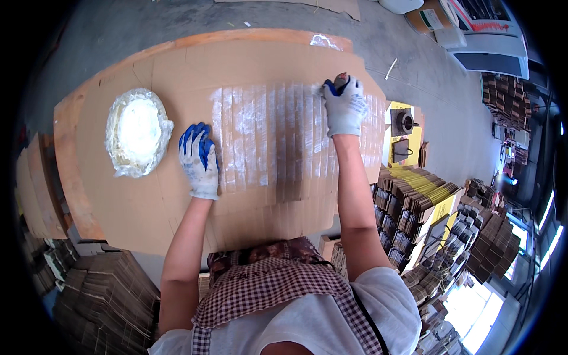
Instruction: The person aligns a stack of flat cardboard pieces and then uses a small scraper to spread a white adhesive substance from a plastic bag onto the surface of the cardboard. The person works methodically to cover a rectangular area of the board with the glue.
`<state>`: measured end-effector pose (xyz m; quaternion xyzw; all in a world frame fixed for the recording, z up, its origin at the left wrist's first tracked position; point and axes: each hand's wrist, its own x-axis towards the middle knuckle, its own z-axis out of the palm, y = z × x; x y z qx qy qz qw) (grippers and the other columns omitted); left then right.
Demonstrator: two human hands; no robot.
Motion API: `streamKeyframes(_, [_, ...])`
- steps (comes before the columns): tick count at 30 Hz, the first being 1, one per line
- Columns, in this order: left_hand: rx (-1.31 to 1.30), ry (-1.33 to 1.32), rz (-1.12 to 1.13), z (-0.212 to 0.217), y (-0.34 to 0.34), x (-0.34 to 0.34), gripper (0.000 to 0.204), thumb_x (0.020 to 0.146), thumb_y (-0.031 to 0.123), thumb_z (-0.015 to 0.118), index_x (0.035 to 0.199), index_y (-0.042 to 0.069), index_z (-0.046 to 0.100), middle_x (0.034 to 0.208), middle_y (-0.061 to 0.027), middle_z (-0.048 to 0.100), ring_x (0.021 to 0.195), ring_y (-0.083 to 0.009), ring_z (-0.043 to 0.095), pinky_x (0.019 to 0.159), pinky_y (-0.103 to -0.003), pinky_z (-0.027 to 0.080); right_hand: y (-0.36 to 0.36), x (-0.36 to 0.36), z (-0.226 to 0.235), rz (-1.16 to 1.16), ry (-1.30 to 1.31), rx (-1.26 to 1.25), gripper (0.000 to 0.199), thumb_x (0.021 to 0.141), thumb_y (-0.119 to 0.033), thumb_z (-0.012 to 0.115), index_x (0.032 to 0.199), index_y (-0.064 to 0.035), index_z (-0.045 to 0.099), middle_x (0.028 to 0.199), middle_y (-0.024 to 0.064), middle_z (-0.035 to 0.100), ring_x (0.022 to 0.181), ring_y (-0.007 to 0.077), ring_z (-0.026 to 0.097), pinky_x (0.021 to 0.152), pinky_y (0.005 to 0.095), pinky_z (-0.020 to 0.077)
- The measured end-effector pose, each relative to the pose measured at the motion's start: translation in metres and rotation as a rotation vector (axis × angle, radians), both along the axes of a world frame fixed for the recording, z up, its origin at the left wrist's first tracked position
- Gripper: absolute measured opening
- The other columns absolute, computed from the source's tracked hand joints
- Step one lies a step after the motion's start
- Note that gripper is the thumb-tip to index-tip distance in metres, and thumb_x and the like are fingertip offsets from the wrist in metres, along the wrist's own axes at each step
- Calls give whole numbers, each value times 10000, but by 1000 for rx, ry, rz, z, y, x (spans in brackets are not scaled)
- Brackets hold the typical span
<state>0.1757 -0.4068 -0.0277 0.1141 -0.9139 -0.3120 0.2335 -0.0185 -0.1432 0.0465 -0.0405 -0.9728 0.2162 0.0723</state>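
A row of narrow cardboard strips [254,136], smeared with a white paste, lies across a large brown cardboard sheet [148,207]. My left hand [200,160], in a white glove with blue fingers, rests on the sheet just left of the strips, fingers stretched out and holding nothing. At the far right end of the strips, my right hand [346,106], gloved alike, is closed around a small grey-and-reddish object [341,78]; the fingers hide most of it, so its kind is unclear. Left of my left hand stands a plastic-wrapped bowl [168,131] of white paste [141,131].
A wooden board [71,165] shows beneath the sheet's edge. To the right are a dark metal weight [404,122] and tall cardboard stacks [408,195]. Another cardboard stack [106,296] stands at the lower left. A large drum [432,18] stands on the concrete floor [438,100] beyond.
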Motion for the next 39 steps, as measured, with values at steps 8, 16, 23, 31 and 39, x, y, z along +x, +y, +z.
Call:
streamKeyframes(8, [3,-45,-12,2,0,3,366,1012,265,513,1280,59,656,1348,-119,630,1309,-344,517,1147,-473,348,-16,8,1,122,28,14,460,854,-375,770,1146,-59,607,1106,169,647,985,375,666,849,460,529])
streamKeyframes(16, [-37,-7,9,2,1,0,323,973,232,576,1230,66,680,1307,-98,663,1277,-333,556,1102,-475,402,-61,24,23,184,-48,-192,449,857,-379,761,1127,-52,613,1110,167,648,958,376,675,827,457,535])
streamKeyframes(23, [-26,-19,5,-4,-3,5,358,1006,268,531,1255,53,671,1334,-112,646,1304,-337,526,1133,-474,365,-13,16,19,24,6,-67,511,844,-384,775,1179,-33,615,1109,175,650,980,359,676,841,451,537])
streamKeyframes(31, [-32,-30,-11,-4,-1,1,362,1008,265,521,1265,56,667,1343,-114,639,1304,-340,525,1139,-472,363,-67,21,10,201,8,-146,377,865,-369,755,1089,-95,625,1062,168,650,919,368,680,821,460,539])
streamKeyframes(39, [-19,-8,-7,-6,-2,2,354,1008,259,520,1258,58,671,1333,-116,643,1300,-341,529,1134,-467,367,24,34,3,50,-38,-15,488,855,-372,759,1178,-37,615,1172,191,656,1017,378,675,843,460,542])
